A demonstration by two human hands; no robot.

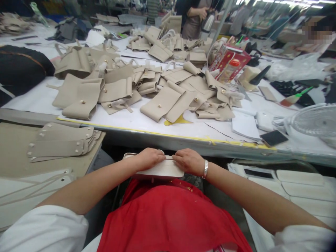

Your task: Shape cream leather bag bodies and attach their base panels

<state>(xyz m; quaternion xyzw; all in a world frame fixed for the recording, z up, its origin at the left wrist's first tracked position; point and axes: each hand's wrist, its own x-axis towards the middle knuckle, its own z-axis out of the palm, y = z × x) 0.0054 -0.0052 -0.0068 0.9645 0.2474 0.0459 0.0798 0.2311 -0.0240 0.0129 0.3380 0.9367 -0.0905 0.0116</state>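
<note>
My left hand [148, 159] and my right hand [187, 161] both press down on a cream leather bag piece [162, 170] that rests on my lap, above a red garment [168, 213]. The fingers of each hand curl over the piece's top edge and meet near its middle. A silver bracelet [205, 168] sits on my right wrist. The piece's far left corner [128, 156] shows beyond my left hand.
The white table [147, 126] ahead carries a heap of beige leather parts [157, 87]. A stack of studded straps [60, 141] lies on a board at left. A phone [273, 138] and a fan [315, 122] are at right. A person stands at the far end.
</note>
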